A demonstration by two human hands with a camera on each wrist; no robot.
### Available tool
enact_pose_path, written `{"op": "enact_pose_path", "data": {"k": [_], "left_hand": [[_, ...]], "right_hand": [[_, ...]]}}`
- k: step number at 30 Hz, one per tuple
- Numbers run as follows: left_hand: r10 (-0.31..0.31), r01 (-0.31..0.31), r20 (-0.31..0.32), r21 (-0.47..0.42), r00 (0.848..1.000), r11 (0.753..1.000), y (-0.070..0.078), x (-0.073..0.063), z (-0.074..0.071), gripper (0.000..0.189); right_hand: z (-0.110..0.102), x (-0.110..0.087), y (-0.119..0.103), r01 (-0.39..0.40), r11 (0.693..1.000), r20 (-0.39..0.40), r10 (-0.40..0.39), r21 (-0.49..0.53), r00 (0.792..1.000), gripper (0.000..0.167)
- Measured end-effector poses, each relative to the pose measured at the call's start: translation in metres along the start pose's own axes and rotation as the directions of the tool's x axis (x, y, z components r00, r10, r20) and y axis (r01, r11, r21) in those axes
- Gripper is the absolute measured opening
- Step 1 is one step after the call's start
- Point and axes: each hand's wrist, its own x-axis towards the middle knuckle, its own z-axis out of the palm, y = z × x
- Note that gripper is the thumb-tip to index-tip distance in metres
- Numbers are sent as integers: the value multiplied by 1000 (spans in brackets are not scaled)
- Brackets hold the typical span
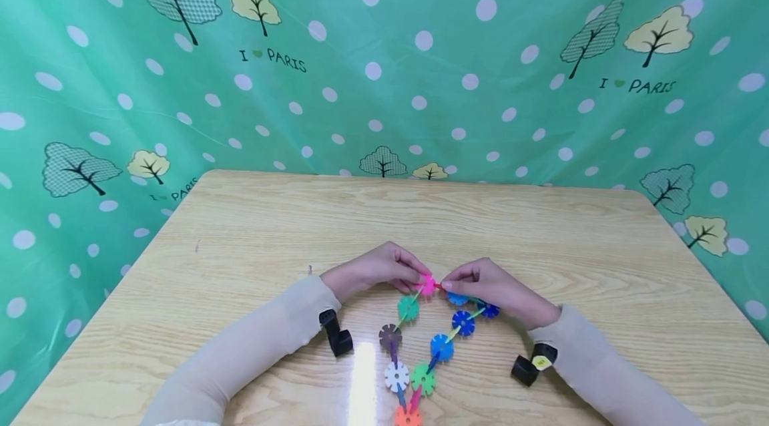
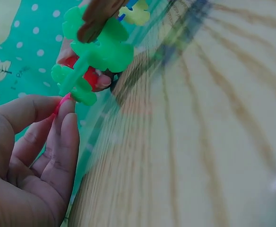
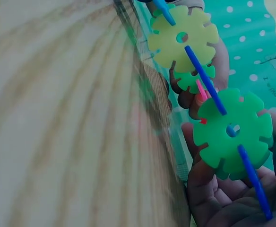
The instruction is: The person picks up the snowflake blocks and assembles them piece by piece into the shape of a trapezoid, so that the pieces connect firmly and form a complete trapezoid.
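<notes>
My left hand pinches a pink notched disc between thumb and fingertips. Close to its right side, my right hand pinches a red piece, seen edge-on and right at the pink disc. Both belong to a looped chain of slotted plastic discs. From the pink one it runs down through a teal disc, a dark brown disc and a white disc. Below the right hand come blue discs. In the right wrist view a green disc partly covers that hand's fingers.
At the bottom edge an orange disc is cut off by the frame, beside a light green disc. The wooden table spreads around the hands. A green printed curtain hangs behind it. Black cameras are strapped to both wrists.
</notes>
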Motion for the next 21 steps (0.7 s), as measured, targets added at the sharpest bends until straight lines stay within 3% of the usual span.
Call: {"op": "enact_pose_path", "data": {"k": [8, 21], "left_hand": [[0, -1, 26, 12, 1000, 1000, 3, 2, 5, 22], [88, -91, 51, 63, 995, 994, 3, 6, 8, 19]], "right_hand": [[-1, -1, 4, 38, 998, 49, -40, 47, 998, 34], [1, -3, 5, 22, 999, 30, -23, 37, 999, 32]]}}
